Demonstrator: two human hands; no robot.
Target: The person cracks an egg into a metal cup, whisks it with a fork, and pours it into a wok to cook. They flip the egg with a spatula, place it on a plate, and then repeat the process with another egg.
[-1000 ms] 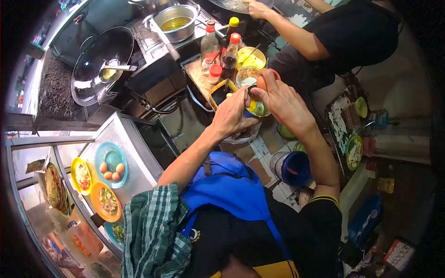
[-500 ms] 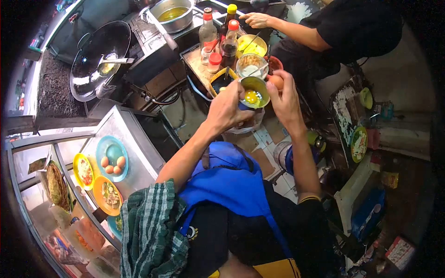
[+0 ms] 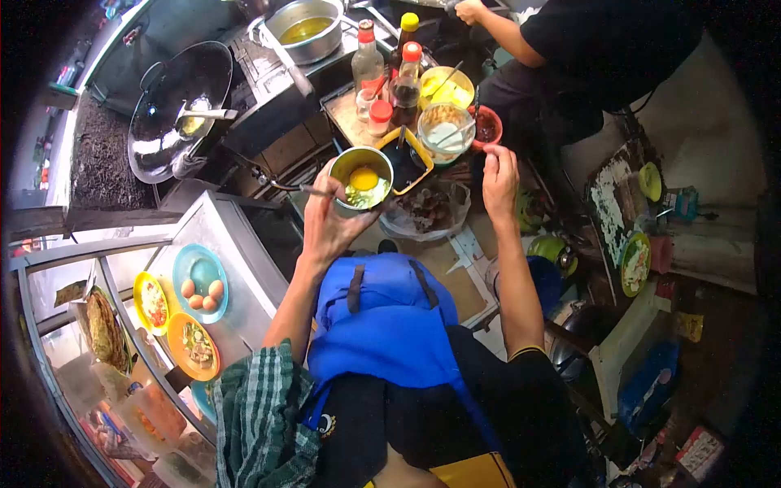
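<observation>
My left hand (image 3: pixel 325 220) is closed around a metal cup (image 3: pixel 388 180), tilted so that its inside shows. Raw egg (image 3: pixel 364 179) with a yellow yolk lies in the cup. A grey handle-like bar sticks out at the left of my grip. My right hand (image 3: pixel 500 183) is raised apart from the cup, fingers pressed together; whatever they may hold is hidden. Just beyond its fingertips sit a red bowl (image 3: pixel 490 118) of dark sauce and a clear tub (image 3: pixel 431 130) of white stuff with a spoon. Below the cup hangs a plastic bag (image 3: pixel 415 232) with brownish pieces inside.
A yellow-rimmed container (image 3: pixel 425 154) of dark liquid, bottles (image 3: pixel 368 65) and a yellow bowl (image 3: pixel 447 85) crowd the stand. A wok (image 3: pixel 154 122) with a ladle is at left, a pot (image 3: pixel 324 45) behind. Brown eggs (image 3: pixel 209 303) lie on a blue plate (image 3: pixel 185 256). Another person's arm (image 3: pixel 508 37) reaches at top right.
My left hand has moved left with the cup, away from my right hand. The brown egg that my right hand held no longer shows there. The other person's hand has moved up.
</observation>
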